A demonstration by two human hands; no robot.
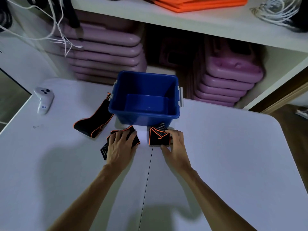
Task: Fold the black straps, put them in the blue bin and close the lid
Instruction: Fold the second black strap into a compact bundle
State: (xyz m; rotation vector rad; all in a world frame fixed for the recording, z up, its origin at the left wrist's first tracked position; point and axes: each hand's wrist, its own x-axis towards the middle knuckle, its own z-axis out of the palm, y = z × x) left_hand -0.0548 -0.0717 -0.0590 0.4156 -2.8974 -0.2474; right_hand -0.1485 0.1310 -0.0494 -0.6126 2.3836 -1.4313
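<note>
An open blue bin [116, 104] with grey side latches stands on the white table [225, 155]; nothing lies inside it and no lid is in view. Three black straps with orange edging lie before it. A long strap [95, 122] lies spread out at the bin's left. My left hand [120, 145] rests flat on a partly folded strap [135, 140]. My right hand [175, 144] pinches the right side of a folded strap [156, 137] between thumb and fingers, just in front of the bin.
A white handheld controller [44, 100] lies at the table's far left. Behind the table, shelves hold stacked purple cases [106, 52], orange mats [200, 3] and white cords [276, 10]. Loose strings [58, 30] hang at upper left.
</note>
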